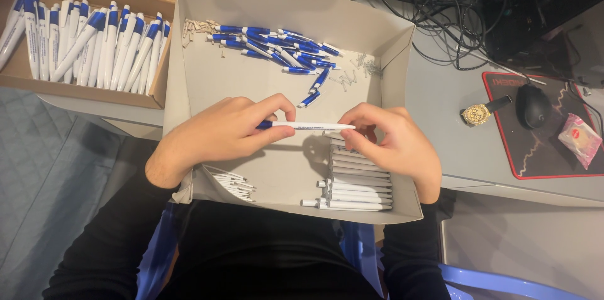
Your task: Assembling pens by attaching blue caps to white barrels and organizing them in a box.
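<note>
Seen from the head camera, the left hand (217, 133) and right hand (393, 139) pinch opposite ends of a slim white plastic pen with a blue tip (306, 126), held level above a shallow grey cardboard tray (189, 54). Loose blue pen caps (277, 48) lie at the tray's far side, white pen barrels (355, 186) stacked near the right wrist.

illumination is even and moderately bright, coming from overhead. soft shadows fall below the hands (314, 136) onto the grey tray (207, 79) floor. the black sleeves lose detail. focus is sharp at centre; frame corners darken and soften slightly.
</note>
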